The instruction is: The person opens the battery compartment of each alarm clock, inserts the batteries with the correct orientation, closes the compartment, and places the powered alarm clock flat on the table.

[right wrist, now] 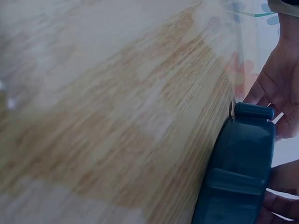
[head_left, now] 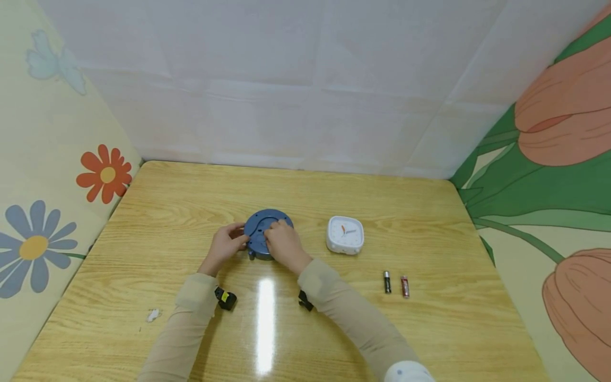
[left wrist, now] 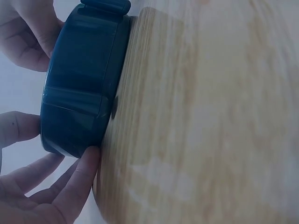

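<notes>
On the worktop sits a round blue case, its rim held in the left grip; the right grip touches its top, whether pinching is unclear. Rightward are a white clock and two batteries.

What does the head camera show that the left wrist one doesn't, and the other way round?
Of these two, only the head view shows the white clock, dark battery, red battery and white scrap. Only the left wrist view shows a raised ridge across the side of the blue round object. Both show that object, the left hand, the right hand and the wooden table.
</notes>
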A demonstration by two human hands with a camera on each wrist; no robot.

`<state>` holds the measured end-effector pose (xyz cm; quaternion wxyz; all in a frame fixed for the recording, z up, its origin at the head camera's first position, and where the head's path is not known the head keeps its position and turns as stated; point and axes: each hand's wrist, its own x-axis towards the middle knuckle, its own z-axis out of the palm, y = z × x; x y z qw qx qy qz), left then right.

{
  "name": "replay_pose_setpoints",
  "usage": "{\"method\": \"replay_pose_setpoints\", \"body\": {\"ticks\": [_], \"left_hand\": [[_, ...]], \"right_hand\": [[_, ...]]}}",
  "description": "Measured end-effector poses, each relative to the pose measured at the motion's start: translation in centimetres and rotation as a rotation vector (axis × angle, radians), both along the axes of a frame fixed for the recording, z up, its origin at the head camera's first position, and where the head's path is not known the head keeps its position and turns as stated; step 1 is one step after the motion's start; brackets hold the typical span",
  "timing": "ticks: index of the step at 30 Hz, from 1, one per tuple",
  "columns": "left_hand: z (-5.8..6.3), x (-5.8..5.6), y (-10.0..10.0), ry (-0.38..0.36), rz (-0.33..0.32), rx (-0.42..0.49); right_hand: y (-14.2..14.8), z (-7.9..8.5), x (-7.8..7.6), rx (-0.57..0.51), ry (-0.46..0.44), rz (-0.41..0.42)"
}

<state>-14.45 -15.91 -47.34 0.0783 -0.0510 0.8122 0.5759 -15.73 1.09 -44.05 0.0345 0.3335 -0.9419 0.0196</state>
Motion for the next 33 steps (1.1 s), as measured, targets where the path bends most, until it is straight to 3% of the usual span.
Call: {"method": "replay_pose_setpoints", "body": {"ticks": [8, 18, 33], "left_hand": [[-0.21, -0.09, -0.03, -0.007, 0.009, 0.004], [-0.26, -0.08, -0.07, -0.006, 0.008, -0.013], [-0.44, -0.22, -0.11, -0.008, 0.011, 0.003]], "right_hand": [[-0.65, -0.52, -0.05, 0.017, -0.095, -0.044], [-0.65, -0.39, 0.3, 0.104, 0.016, -0.035], [-0.87, -0.42, 0.41, 0.091, -0.035, -0.094]]}}
